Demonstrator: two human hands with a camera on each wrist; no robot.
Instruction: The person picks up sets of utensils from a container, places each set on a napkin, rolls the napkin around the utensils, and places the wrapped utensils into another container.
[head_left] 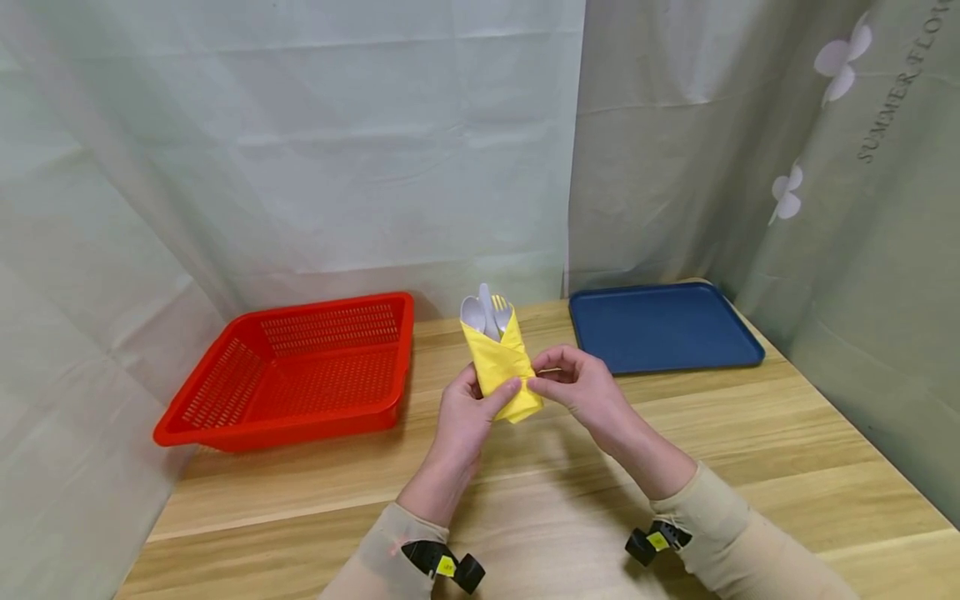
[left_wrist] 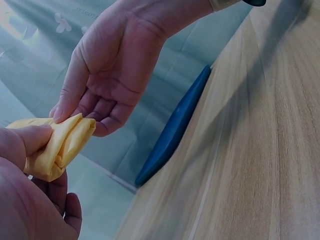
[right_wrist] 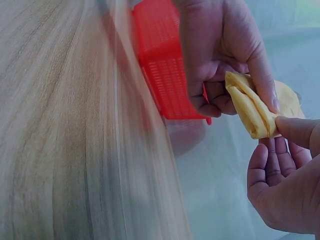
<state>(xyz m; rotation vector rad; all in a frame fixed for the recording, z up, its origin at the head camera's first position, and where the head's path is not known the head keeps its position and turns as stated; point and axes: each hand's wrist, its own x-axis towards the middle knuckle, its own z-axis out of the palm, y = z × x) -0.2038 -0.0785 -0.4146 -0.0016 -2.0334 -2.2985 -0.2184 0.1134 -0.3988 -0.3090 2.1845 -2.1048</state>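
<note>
A folded yellow napkin [head_left: 501, 365] is wrapped as a pouch around a spoon [head_left: 472, 312], a knife [head_left: 489, 313] and a fork [head_left: 503, 314], whose pale grey upper ends stick out of its top. My left hand [head_left: 467, 412] grips the pouch from its left side, thumb across the front. On the right edge, my right hand [head_left: 585, 388] pinches the napkin between thumb and fingers, the two thumb tips close together. Both wrist views show the folded bottom end of the napkin [left_wrist: 62, 145] held up above the table. The cutlery's lower parts are hidden inside it.
To the left on the wooden table [head_left: 525, 517] stands a red perforated plastic basket [head_left: 397, 408]. A flat blue tray [head_left: 667, 329] lies at the back right. Pale curtains [head_left: 360, 150] enclose the table behind and at both sides.
</note>
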